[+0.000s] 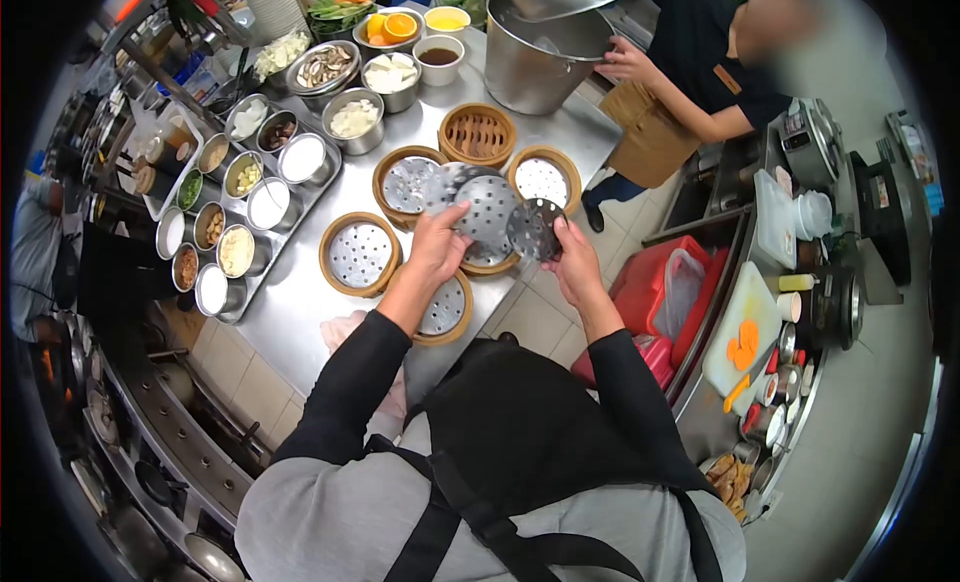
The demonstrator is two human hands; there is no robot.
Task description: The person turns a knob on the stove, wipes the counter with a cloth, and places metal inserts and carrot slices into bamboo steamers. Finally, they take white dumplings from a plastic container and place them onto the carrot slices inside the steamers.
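Note:
My left hand point(442, 244) grips perforated metal discs point(488, 210), which look overlapped like a small stack. My right hand point(576, 264) pinches a darker perforated disc point(535, 229) by its edge, close beside the others. Below and around my hands stand several round bamboo steamers. The left steamer point(326, 262) and the right steamer point(575, 177) have perforated discs lying in them. At the back, another steamer point(477, 107) shows its bare slatted base. Partly behind my left forearm is a front steamer point(462, 327), also with a disc inside. My hands cover part of the middle steamers.
A large steel pot point(540, 77) stands at the table's far right, with a co-worker's hand point(630, 62) at its rim. Ingredient bowls and a tray point(290, 222) of small containers fill the left side. Red bins point(660, 287) and a cutting board point(735, 332) are on my right.

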